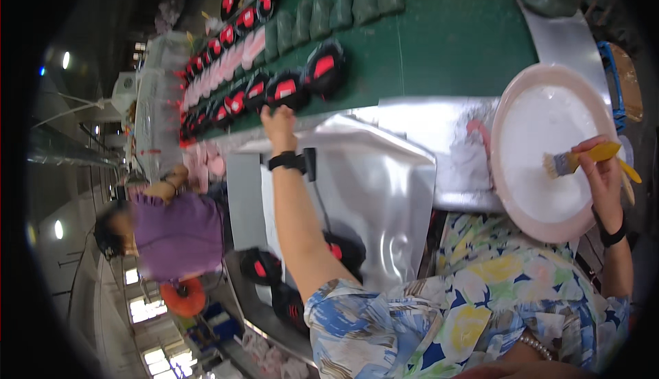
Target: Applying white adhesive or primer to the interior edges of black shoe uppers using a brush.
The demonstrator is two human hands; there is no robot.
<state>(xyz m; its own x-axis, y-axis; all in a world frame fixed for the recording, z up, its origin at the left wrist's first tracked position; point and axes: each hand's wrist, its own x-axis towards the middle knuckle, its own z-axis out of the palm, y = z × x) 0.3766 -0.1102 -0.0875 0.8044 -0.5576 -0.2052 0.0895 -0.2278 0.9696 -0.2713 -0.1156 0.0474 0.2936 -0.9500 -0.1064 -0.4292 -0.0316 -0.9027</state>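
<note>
My left arm stretches forward to the green work surface (439,43). There my left hand (280,128) has its fingers bent at the near edge of a black shoe upper with a red patch (285,89), seemingly pinching it. Beside that piece, to the right, lies another black and red shoe upper (324,69). My right hand (604,180) is closed around a brush with a yellow handle (564,164). Its pale bristles are over the white liquid in a pink basin (504,194); I cannot tell whether they touch it.
Rows of black and red uppers, pale pink pieces (233,62) and grey-green pointed pieces (321,17) run along the green surface. A shiny metal sheet (391,194) lies before me, with more black uppers (261,267) beside it. A person in purple (178,235) works at left.
</note>
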